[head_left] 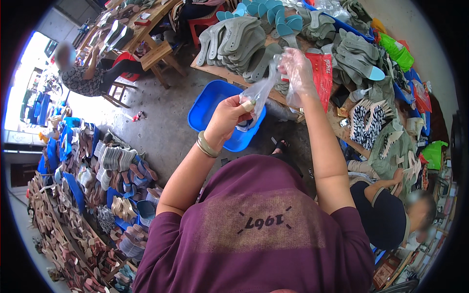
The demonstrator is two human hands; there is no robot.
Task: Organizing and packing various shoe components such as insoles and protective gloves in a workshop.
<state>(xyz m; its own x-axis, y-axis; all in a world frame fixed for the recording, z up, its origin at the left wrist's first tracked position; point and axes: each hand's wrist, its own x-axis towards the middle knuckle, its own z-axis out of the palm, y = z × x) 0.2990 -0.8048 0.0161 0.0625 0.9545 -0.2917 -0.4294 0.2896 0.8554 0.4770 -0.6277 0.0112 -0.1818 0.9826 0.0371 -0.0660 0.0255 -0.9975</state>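
Note:
My left hand [228,116], with a bracelet at the wrist, pinches one end of a thin clear plastic glove or bag [264,90]; which of the two I cannot make out. A pale wrap covers the thumb tip. My right hand [299,73] is inside a clear, loose plastic glove reaching the wrist, its bent fingers gripping the other end of the plastic. The film stretches between both hands, above a blue plastic tub [202,107] on the floor. Just behind my right hand, a red packet [322,83] lies on the worktable [215,71].
Grey shoe insoles [232,41] and blue-green pieces [266,10] are stacked on the worktable. A person [386,210] works at the right; another person [85,73] sits at the far left. Shoe parts [117,161] crowd the left side near a wooden bench [156,54].

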